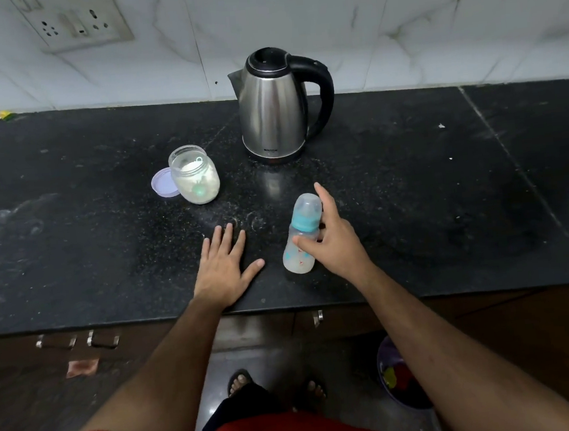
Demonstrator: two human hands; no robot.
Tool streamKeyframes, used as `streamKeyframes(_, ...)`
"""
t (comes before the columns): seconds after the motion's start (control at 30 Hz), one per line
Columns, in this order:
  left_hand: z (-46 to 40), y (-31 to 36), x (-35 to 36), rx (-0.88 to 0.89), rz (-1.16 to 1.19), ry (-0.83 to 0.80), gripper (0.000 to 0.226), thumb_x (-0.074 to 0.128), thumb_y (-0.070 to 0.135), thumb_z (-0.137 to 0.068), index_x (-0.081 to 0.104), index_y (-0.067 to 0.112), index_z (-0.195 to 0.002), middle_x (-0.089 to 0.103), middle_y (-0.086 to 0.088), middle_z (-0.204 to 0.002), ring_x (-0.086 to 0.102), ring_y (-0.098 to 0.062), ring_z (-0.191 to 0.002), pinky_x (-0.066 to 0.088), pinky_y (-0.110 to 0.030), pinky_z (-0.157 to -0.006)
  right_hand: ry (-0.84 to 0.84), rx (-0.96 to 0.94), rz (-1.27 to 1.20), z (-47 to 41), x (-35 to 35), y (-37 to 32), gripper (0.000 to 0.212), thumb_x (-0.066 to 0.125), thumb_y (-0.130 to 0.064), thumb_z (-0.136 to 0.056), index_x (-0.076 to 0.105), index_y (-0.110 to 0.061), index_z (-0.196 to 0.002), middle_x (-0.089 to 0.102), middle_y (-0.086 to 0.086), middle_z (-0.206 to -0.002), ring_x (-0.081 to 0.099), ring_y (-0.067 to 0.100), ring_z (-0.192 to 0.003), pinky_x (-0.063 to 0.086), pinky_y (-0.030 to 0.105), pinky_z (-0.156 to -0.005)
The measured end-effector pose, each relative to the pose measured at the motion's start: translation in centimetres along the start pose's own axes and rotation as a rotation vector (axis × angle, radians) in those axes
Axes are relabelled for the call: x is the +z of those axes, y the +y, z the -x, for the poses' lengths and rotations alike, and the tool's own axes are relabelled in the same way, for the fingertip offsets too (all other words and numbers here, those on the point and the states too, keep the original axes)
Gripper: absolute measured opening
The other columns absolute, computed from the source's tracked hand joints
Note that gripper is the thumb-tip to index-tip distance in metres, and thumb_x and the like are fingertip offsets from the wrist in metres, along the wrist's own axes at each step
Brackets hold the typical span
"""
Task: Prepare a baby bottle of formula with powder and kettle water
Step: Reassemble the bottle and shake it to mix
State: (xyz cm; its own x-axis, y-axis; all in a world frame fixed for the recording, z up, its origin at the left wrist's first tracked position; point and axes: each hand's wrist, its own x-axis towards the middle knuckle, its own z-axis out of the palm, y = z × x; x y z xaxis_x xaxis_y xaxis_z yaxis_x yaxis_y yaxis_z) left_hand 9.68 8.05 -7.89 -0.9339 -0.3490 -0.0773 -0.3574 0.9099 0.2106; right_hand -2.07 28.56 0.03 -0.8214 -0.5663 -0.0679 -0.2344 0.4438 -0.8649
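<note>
We are steadying the baby bottle point(300, 239) at the lower centre of the frame with our right hand point(334, 245): the thumb is pressing its front and the fingers are curling round its far side just below the teal collar, while the index finger is pointing up past the clear cap. The bottle is standing on the dark surface point(410, 176), leaning slightly, with cap and collar still fitted. We judge this grip to be holding the body firm so that the top can be unscrewed.

Our left hand point(223, 263) is lying flat on the surface just left of the bottle, fingers straight and spread, gripping nothing. It appears to be bracing us at the surface edge, near enough to assist with the cap.

The powder jar point(195, 175) is sitting open at centre left, a scoop visible inside; its lilac lid point(163, 184) is lying touching the jar on its left side, keeping the powder accessible. The kettle point(275, 107) is standing at upper centre near the wall, lid closed, handle facing right, convenient for a right-hand pour.
</note>
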Motion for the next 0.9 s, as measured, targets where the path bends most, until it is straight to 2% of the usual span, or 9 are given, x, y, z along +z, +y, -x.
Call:
streamKeyframes(0.13,0.0,-0.3,0.8,-0.012,-0.005,0.028,0.092,0.012,0.079,-0.084,0.020,0.023,-0.157,0.007,-0.004,-0.166,-0.003,-0.020,-0.154,-0.002,-0.042,-0.124,0.033,0.035,-0.177,-0.3,-0.5,0.6,0.095,0.074,-0.030,-0.084,0.010,-0.059,-0.146,0.064,-0.006,-0.126,0.069,0.012,-0.105,0.057,0.046,-0.092)
streamKeyframes(0.2,0.0,-0.3,0.7,-0.017,0.010,0.045,0.091,0.015,0.079,-0.084,0.023,0.024,-0.156,0.010,-0.003,-0.166,-0.001,-0.019,-0.154,-0.001,-0.042,-0.125,0.046,0.079,-0.307,-0.5,-0.7,0.7,0.087,0.072,-0.026,-0.088,0.016,-0.053,-0.149,0.065,-0.003,-0.122,0.070,0.017,-0.105,0.061,0.046,-0.082)
streamKeyframes(0.33,0.0,-0.3,0.6,-0.022,0.016,0.053,0.088,0.019,0.078,-0.085,0.026,0.025,-0.155,0.012,-0.002,-0.166,0.001,-0.018,-0.154,0.000,-0.041,-0.125,0.050,0.104,-0.460,-0.9,-1.1,-0.6,0.079,0.070,-0.015,-0.092,0.023,-0.038,-0.151,0.065,0.008,-0.120,0.072,0.019,-0.099,0.060,0.033,-0.062)
streamKeyframes(0.43,0.0,-0.4,0.7,-0.025,0.027,0.060,0.087,0.020,0.078,-0.086,0.028,0.025,-0.155,0.013,-0.002,-0.166,0.001,-0.017,-0.153,0.000,-0.040,-0.125,0.087,0.095,-0.562,-1.5,-2.2,-2.1,0.073,0.068,-0.011,-0.092,0.027,-0.034,-0.149,0.066,0.012,-0.117,0.073,0.019,-0.096,0.060,0.036,-0.062)
streamKeyframes(0.53,0.0,-0.4,0.7,-0.023,0.042,0.075,0.087,0.022,0.078,-0.086,0.029,0.024,-0.154,0.015,-0.002,-0.165,0.003,-0.017,-0.153,0.001,-0.040,-0.125,0.173,0.077,-0.697,-1.9,-3.7,-3.9,0.069,0.064,-0.008,-0.094,0.028,-0.028,-0.149,0.068,0.003,-0.109,0.073,0.017,-0.090,0.061,0.044,-0.067)
streamKeyframes(0.6,0.0,-0.4,0.7,-0.023,0.053,0.081,0.086,0.022,0.077,-0.086,0.030,0.025,-0.154,0.016,-0.002,-0.165,0.003,-0.017,-0.153,0.001,-0.040,-0.125,0.253,0.063,-0.782,-1.8,-4.2,-4.8,0.066,0.063,-0.009,-0.095,0.028,-0.026,-0.149,0.069,-0.002,-0.100,0.073,0.016,-0.087,0.061,0.042,-0.065)
streamKeyframes(0.7,0.0,-0.5,0.7,-0.023,0.056,0.077,0.085,0.023,0.077,-0.087,0.029,0.025,-0.154,0.015,-0.001,-0.165,0.003,-0.016,-0.153,0.000,-0.040,-0.125,0.317,0.080,-0.888,-0.8,-3.5,-5.8,0.066,0.063,-0.016,-0.093,0.029,-0.024,-0.148,0.066,0.001,-0.107,0.071,0.020,-0.095,0.059,0.041,-0.067)
streamKeyframes(0.8,0.0,-0.4,0.6,-0.023,0.067,0.082,0.086,0.022,0.077,-0.086,0.030,0.025,-0.154,0.016,-0.002,-0.165,0.003,-0.017,-0.153,0.002,-0.041,-0.125,0.148,0.105,-0.860,0.8,-2.4,-6.2,0.065,0.064,-0.020,-0.084,0.036,-0.025,-0.143,0.062,0.001,-0.113,0.069,0.018,-0.095,0.058,0.037,-0.068)
streamKeyframes(0.9,0.1,-0.5,0.5,-0.019,0.062,0.074,0.088,0.019,0.076,-0.084,0.029,0.024,-0.154,0.015,-0.002,-0.165,0.003,-0.017,-0.153,0.004,-0.042,-0.125,-0.039,0.008,-0.800,1.2,-2.8,-6.8,0.063,0.062,-0.012,-0.082,0.040,-0.026,-0.139,0.064,0.002,-0.110,0.069,0.016,-0.092,0.058,0.033,-0.070)
